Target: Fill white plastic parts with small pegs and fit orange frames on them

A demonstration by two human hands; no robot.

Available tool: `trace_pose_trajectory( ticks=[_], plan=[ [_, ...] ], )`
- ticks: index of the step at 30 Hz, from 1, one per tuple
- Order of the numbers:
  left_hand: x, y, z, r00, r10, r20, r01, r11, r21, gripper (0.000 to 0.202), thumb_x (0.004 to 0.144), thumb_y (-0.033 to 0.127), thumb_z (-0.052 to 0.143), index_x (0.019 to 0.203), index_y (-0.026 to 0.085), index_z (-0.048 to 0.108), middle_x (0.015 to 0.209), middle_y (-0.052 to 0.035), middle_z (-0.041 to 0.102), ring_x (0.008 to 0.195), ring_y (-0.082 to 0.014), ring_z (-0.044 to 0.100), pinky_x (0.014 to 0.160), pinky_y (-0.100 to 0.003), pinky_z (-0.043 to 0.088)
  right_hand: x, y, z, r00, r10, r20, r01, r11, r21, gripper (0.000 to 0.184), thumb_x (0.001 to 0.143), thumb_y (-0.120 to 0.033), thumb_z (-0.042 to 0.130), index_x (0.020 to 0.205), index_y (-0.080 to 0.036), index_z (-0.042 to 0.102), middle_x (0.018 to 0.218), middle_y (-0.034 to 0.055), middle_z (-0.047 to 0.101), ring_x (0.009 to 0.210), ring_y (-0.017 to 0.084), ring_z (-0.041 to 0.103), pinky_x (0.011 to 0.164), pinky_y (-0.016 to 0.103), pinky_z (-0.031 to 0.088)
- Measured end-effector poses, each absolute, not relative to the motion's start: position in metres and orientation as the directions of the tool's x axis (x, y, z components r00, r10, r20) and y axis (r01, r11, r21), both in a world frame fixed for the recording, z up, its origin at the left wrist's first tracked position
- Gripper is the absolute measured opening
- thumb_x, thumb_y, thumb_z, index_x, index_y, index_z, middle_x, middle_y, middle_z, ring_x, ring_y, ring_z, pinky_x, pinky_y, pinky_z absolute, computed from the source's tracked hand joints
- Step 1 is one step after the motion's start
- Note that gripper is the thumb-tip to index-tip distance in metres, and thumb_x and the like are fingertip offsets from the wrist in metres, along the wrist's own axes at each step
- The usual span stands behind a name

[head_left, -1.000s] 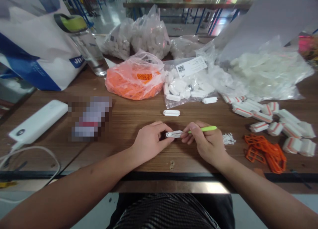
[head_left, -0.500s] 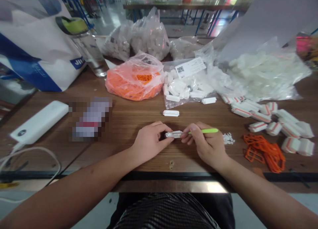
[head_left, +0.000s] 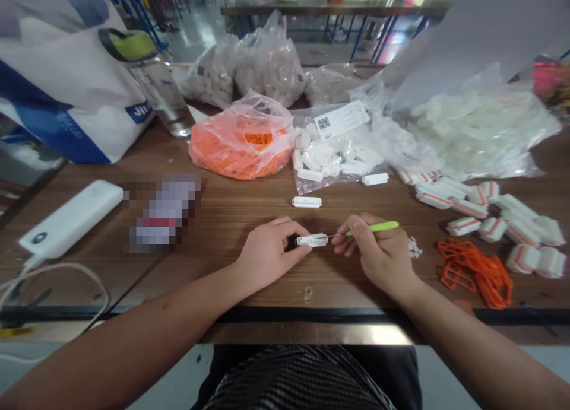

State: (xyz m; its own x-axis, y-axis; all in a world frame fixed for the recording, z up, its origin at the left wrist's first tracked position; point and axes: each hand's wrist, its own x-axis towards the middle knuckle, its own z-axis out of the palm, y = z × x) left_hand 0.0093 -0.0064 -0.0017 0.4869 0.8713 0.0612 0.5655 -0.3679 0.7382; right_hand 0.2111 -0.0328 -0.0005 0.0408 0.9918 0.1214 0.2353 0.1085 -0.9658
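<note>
My left hand (head_left: 267, 253) pinches a small white plastic connector (head_left: 312, 240) just above the wooden table (head_left: 231, 214). My right hand (head_left: 378, 253) grips a green-handled tool (head_left: 376, 227) like a pen; its thin metal tip points left at the connector's right end, a short gap away. A second white connector (head_left: 307, 202) lies on the table just beyond my hands. A little heap of tiny white bits (head_left: 414, 247) sits by my right hand.
Orange clips (head_left: 476, 270) and finished white-and-orange pieces (head_left: 481, 211) lie at the right. Bags of orange parts (head_left: 240, 140) and white parts (head_left: 338, 152) stand behind. A white power bank (head_left: 69, 217), a cable (head_left: 53, 279), a water bottle (head_left: 155, 80) and a blue-white bag (head_left: 62, 83) fill the left.
My right hand has drawn the green tool a little to the right, so its tip now sits clear of the connector's end. The left hand stays put.
</note>
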Motion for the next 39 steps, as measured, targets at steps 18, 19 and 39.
trace_pose_trajectory(
  ticks=[18,19,39],
  plan=[
    [0.010,-0.005,-0.004,0.481,0.874,0.071,0.560,-0.369,0.742,0.012,0.081,0.024,0.067,0.093,0.023,0.071,0.074,0.0032,0.058,0.061,-0.0102,0.049,0.060,-0.025,0.038,0.213,-0.036,-0.001,-0.003,0.979,0.202,0.325,0.192,-0.926,0.034,0.096,-0.034,0.046,0.072,-0.017,0.064,0.064,0.0022,0.069,0.052,0.009,0.065,0.047,0.018,0.053],
    [0.010,-0.005,-0.004,0.482,0.873,0.073,0.558,-0.370,0.742,0.012,0.081,0.024,0.067,0.093,0.023,0.071,0.074,0.0031,0.058,0.061,-0.0103,0.049,0.060,-0.025,0.038,0.213,-0.036,-0.002,0.016,0.981,0.191,0.311,0.177,-0.934,0.035,0.096,-0.035,0.046,0.072,-0.017,0.064,0.064,0.0027,0.069,0.052,0.010,0.065,0.047,0.018,0.053],
    [0.010,-0.007,-0.005,0.476,0.876,0.077,0.552,-0.365,0.750,0.011,0.081,0.024,0.067,0.091,0.023,0.070,0.076,0.0032,0.059,0.059,-0.0100,0.048,0.059,-0.025,0.038,0.216,-0.039,0.010,-0.267,0.890,0.369,0.595,0.453,-0.664,0.033,0.096,-0.025,0.043,0.070,-0.018,0.062,0.060,0.0008,0.064,0.054,0.011,0.061,0.053,0.026,0.047]
  ],
)
